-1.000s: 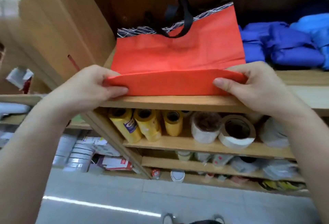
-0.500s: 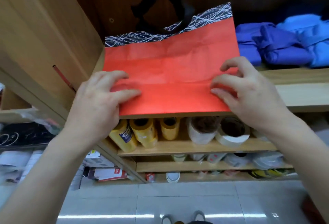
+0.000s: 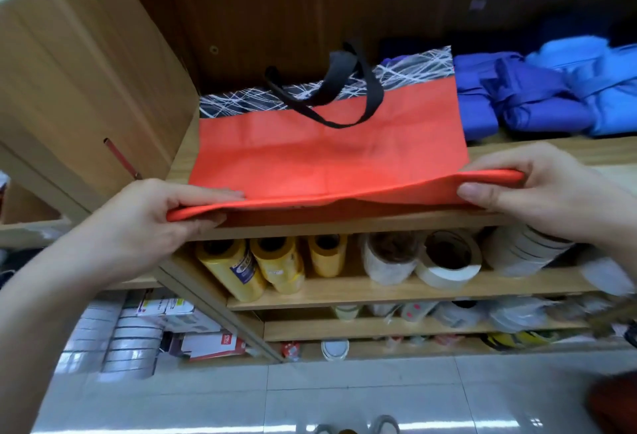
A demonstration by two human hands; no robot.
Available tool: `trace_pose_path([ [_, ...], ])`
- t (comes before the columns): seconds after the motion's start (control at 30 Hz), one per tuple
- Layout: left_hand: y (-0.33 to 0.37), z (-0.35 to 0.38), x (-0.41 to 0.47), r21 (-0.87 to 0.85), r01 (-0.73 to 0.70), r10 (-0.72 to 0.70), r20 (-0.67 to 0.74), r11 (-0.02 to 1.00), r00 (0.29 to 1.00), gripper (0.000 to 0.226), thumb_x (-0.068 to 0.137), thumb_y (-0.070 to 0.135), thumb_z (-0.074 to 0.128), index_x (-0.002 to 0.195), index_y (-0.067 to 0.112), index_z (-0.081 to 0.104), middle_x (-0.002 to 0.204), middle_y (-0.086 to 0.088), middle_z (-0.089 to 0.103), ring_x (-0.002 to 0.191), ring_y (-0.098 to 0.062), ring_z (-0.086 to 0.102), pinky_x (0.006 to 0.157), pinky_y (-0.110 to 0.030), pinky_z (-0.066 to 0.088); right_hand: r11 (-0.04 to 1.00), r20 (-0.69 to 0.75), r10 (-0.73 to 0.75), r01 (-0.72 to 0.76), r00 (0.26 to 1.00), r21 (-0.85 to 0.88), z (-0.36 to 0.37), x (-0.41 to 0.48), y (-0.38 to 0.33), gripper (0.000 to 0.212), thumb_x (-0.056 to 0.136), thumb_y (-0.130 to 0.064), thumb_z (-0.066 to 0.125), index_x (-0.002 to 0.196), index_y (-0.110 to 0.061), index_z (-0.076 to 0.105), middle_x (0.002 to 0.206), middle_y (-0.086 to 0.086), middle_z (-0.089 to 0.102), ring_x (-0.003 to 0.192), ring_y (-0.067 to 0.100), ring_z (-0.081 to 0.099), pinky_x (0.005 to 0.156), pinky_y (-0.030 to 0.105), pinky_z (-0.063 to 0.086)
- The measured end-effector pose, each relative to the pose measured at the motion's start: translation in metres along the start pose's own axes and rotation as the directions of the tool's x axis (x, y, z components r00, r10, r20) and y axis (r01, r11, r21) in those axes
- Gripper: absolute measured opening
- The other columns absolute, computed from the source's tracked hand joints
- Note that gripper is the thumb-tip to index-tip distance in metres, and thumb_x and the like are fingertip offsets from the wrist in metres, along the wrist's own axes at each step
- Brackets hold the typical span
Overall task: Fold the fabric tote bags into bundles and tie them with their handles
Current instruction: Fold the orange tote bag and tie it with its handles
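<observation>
Both hands pinch the near folded edge of the red tote bag [image 3: 327, 154], left hand [image 3: 155, 223] at eight o'clock, right hand [image 3: 537, 189] at three; the bag lies flat on the wooden shelf [image 3: 551, 153].

We are looking at a wooden shelf [image 3: 551, 153] that is carrying a red tote bag [image 3: 327, 158], which is lying flat on the board with its near edge lifting off the front lip. Blue fabric bundles [image 3: 537, 103] are sitting just beside the bag, to the right. On the lower shelf [image 3: 396, 290] we are seeing yellow rolls [image 3: 262, 264] lying side by side at the left, and white tape rolls [image 3: 444, 261] resting near them to the right.
</observation>
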State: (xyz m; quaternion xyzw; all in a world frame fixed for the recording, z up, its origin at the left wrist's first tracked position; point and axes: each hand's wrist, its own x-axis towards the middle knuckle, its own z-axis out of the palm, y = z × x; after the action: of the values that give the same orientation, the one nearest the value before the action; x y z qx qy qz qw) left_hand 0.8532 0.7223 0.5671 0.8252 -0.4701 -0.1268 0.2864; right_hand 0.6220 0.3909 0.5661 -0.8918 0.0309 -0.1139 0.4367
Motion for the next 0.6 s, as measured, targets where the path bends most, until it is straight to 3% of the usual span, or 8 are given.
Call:
trace_pose_path([
  [0.1, 0.013, -0.009, -0.006, -0.064, 0.062, -0.062, 0.015, 0.996, 0.998, 0.011, 0.081, 0.052, 0.069, 0.091, 0.049, 0.073, 0.088, 0.014, 0.074, 0.089, -0.010, 0.069, 0.087, -0.025, 0.052, 0.994, -0.082, 0.069, -0.062, 0.994, 0.086, 0.003, -0.003, -0.003, 0.027, 0.085, -0.054, 0.064, 0.093, -0.030, 0.071, 0.085, 0.004, 0.070, 0.070, 0.011, 0.064, 0.066, 0.018, 0.050],
  [0.2, 0.036, -0.024, -0.001, -0.053, 0.066, -0.059, 0.117, 0.996, 0.991, 0.037, 0.080, 0.071, 0.054, 0.094, 0.042, 0.072, 0.084, 0.011, 0.073, 0.081, -0.006, 0.066, 0.064, -0.008, 0.047, 0.991, -0.203, 0.120, -0.106, 0.972, 0.081, 0.009, 0.001, 0.000, 0.019, 0.080, -0.041, 0.067, 0.099, -0.037, 0.067, 0.093, -0.008, 0.069, 0.082, 0.010, 0.064, 0.072, 0.023, 0.052],
  [0.3, 0.052, -0.031, 0.022, 0.269, 0.089, -0.140, 0.179, 0.959, 0.974, 0.033, 0.084, 0.063, 0.046, 0.108, 0.047, 0.062, 0.088, 0.016, 0.069, 0.078, 0.004, 0.062, 0.063, -0.014, 0.048, 0.992, -0.327, 0.110, -0.122, 0.939, -0.018, 0.016, 0.010, 0.003, 0.021, 0.087, -0.024, 0.071, 0.101, -0.035, 0.062, 0.092, -0.005, 0.064, 0.079, 0.011, 0.059, 0.074, 0.025, 0.047],
  [0.37, 0.058, -0.030, 0.041, 0.576, 0.031, -0.187, 0.214, 0.817, 0.959, 0.035, 0.094, 0.052, 0.047, 0.128, 0.050, 0.046, 0.101, 0.016, 0.064, 0.078, -0.005, 0.058, 0.071, -0.025, 0.046, 0.981, -0.347, 0.087, -0.141, 0.934, -0.132, 0.022, 0.015, 0.004, 0.025, 0.086, -0.018, 0.071, 0.100, -0.035, 0.059, 0.088, -0.010, 0.061, 0.073, 0.007, 0.054, 0.072, 0.018, 0.042],
  [0.4, 0.060, -0.026, 0.050, 0.627, -0.019, -0.175, 0.247, 0.779, 0.953, 0.044, 0.096, 0.045, 0.050, 0.137, 0.050, 0.037, 0.112, 0.013, 0.061, 0.087, -0.009, 0.054, 0.076, -0.026, 0.043, 0.971, -0.339, 0.073, -0.145, 0.938, -0.191, 0.025, 0.017, 0.003, 0.027, 0.085, -0.017, 0.071, 0.100, -0.036, 0.059, 0.088, -0.014, 0.061, 0.074, 0.006, 0.052, 0.073, 0.015, 0.040],
  [0.47, 0.063, -0.014, 0.069, 0.601, -0.090, -0.142, 0.327, 0.794, 0.934, 0.060, 0.093, 0.029, 0.055, 0.144, 0.046, 0.030, 0.136, 0.010, 0.051, 0.107, -0.014, 0.050, 0.087, -0.022, 0.037, 0.952, -0.309, 0.075, -0.161, 0.948, -0.261, 0.030, 0.019, 0.001, 0.030, 0.085, -0.015, 0.071, 0.102, -0.037, 0.060, 0.092, -0.019, 0.062, 0.080, 0.009, 0.054, 0.075, 0.016, 0.039],
  [0.53, 0.067, -0.001, 0.083, 0.531, -0.121, -0.078, 0.337, 0.839, 0.938, 0.067, 0.090, 0.021, 0.059, 0.149, 0.032, 0.029, 0.152, 0.002, 0.038, 0.124, -0.017, 0.045, 0.096, -0.017, 0.032, 0.916, -0.303, 0.081, -0.191, 0.950, -0.354, 0.034, 0.022, -0.001, 0.027, 0.087, -0.018, 0.069, 0.106, -0.034, 0.062, 0.085, -0.009, 0.062, 0.075, 0.016, 0.053, 0.070, 0.027, 0.037],
  [0.6, 0.069, 0.006, 0.093, 0.360, -0.134, 0.027, 0.286, 0.923, 0.958, 0.092, 0.087, 0.016, 0.065, 0.156, 0.032, 0.007, 0.158, 0.000, 0.028, 0.137, -0.017, 0.039, 0.110, -0.017, 0.027, 0.861, -0.312, 0.056, -0.204, 0.948, -0.466, 0.038, 0.025, -0.002, 0.024, 0.087, -0.020, 0.069, 0.110, -0.028, 0.063, 0.084, -0.002, 0.058, 0.074, 0.018, 0.049, 0.068, 0.029, 0.031],
])
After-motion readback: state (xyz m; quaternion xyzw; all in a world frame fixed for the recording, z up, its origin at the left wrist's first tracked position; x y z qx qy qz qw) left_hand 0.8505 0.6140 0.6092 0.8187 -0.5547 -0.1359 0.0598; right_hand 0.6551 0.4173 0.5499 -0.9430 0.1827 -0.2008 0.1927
